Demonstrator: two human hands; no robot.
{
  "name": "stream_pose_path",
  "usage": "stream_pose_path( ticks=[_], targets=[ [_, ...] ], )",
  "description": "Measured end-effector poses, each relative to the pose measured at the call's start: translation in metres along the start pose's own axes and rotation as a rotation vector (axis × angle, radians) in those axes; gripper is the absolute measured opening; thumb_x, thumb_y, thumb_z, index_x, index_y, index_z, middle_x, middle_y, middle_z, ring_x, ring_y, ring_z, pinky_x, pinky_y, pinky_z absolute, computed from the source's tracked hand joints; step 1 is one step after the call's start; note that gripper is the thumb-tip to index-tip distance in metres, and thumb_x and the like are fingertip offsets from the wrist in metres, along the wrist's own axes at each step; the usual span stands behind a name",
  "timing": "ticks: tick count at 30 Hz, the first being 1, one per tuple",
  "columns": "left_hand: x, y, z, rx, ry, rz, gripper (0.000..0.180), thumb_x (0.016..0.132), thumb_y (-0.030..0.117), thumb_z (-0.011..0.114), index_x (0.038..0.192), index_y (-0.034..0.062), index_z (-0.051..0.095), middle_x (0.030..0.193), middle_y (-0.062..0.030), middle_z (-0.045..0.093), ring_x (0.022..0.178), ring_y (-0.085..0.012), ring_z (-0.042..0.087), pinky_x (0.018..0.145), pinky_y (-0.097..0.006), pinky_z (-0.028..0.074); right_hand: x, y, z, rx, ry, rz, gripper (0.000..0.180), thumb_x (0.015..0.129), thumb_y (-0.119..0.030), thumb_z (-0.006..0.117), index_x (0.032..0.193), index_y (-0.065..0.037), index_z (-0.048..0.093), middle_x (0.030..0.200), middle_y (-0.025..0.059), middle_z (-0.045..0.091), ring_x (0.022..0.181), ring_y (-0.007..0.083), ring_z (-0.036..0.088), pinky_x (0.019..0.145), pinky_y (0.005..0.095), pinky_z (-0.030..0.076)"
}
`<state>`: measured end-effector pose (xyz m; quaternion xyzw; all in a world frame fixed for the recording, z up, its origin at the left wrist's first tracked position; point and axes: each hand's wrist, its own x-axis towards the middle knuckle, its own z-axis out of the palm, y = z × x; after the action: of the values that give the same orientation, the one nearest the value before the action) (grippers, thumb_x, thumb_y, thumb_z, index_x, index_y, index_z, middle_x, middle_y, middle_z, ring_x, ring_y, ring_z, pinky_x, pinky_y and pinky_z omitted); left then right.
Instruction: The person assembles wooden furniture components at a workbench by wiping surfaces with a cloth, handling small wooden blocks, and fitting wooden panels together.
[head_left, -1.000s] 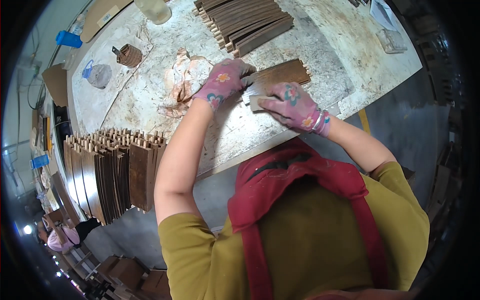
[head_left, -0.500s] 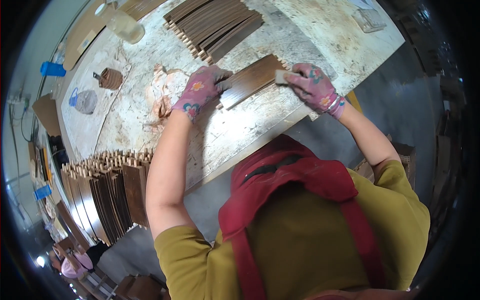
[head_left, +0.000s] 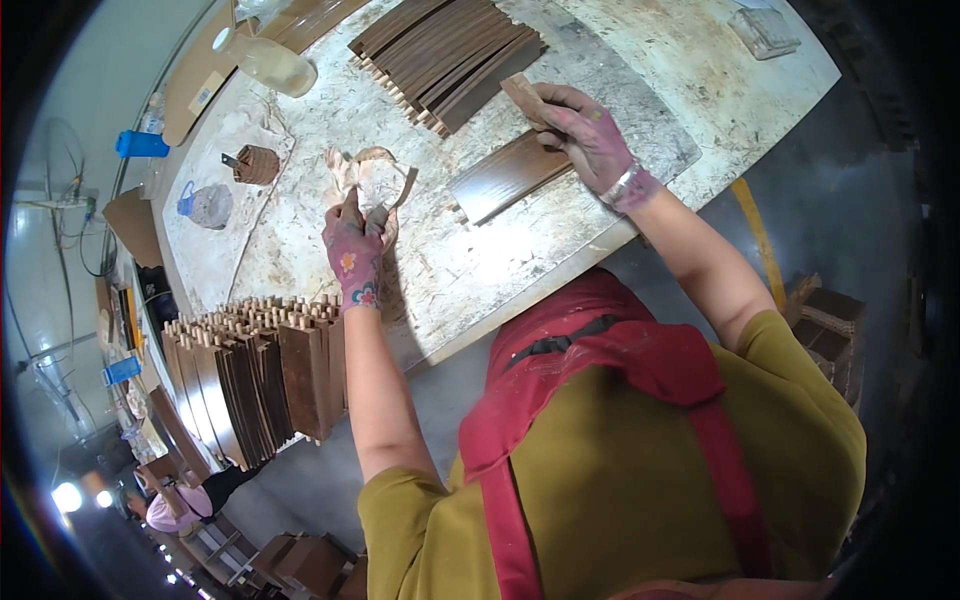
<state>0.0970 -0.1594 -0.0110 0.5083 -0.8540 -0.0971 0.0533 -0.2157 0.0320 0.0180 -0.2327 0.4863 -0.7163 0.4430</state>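
Note:
A flat brown wooden board (head_left: 512, 178) with pale dowels lies on the worn tabletop. Above its far side, my right hand (head_left: 592, 148), in a stained pink glove, grips a small brown block (head_left: 524, 99), maybe a sanding block. The hand's underside hides part of the board's right end. To the left, my left hand (head_left: 356, 245), in a flowered pink glove, reaches to a crumpled whitish rag (head_left: 378, 180). Its index finger points forward onto the rag's near edge, thumb apart; no grip on the cloth shows.
Dowelled brown boards (head_left: 440, 55) are stacked at the back. More boards (head_left: 255, 370) stand upright by the table's left side. A cloudy bottle (head_left: 265, 62), a ribbed brown cup (head_left: 256, 165) and a clear bag (head_left: 210, 207) sit at left. Another person (head_left: 178, 508) is at far lower left.
My left hand has let go of the board and moved left to the rag. My right hand has lifted the block off the board's right end, showing its brown side.

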Motion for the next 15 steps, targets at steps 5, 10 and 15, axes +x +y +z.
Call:
stream_pose_path(
  ticks=[5, 10, 15],
  targets=[
    [-0.019, 0.094, -0.047, -0.195, 0.272, 0.213, 0.04, 0.086, 0.031, 0.07, 0.106, -0.0029, 0.069, 0.118, -0.0174, 0.06, 0.119, -0.0377, 0.052, 0.097, -0.047, 0.046, 0.014, 0.025, -0.015, 0.191, 0.064, 0.14, 0.039, 0.098, -0.021, 0.061, 0.133, -0.006, 0.053, 0.123, 0.0077, 0.059, 0.105, 0.0165, 0.058, 0.087, 0.0289, 0.052],
    [-0.049, 0.176, 0.008, -0.188, 0.17, 0.578, 0.043, 0.085, 0.034, 0.067, 0.108, -0.0025, 0.063, 0.127, -0.0181, 0.056, 0.133, -0.0388, 0.043, 0.114, -0.052, 0.031, 0.005, 0.013, -0.002, 0.181, 0.02, 0.093, 0.034, 0.097, -0.018, 0.061, 0.126, 0.0, 0.055, 0.111, 0.0093, 0.063, 0.092, 0.0165, 0.062, 0.082, 0.0306, 0.054],
    [-0.05, 0.125, 0.006, -0.49, 0.25, 0.271, 0.034, 0.089, 0.024, 0.064, 0.109, -0.0035, 0.06, 0.104, -0.0209, 0.065, 0.098, -0.035, 0.064, 0.086, -0.044, 0.052, 0.006, 0.024, -0.009, 0.221, -0.009, 0.161, 0.034, 0.097, -0.021, 0.061, 0.124, -0.001, 0.056, 0.109, 0.0084, 0.063, 0.092, 0.0163, 0.062, 0.081, 0.0311, 0.054]
  ],
)
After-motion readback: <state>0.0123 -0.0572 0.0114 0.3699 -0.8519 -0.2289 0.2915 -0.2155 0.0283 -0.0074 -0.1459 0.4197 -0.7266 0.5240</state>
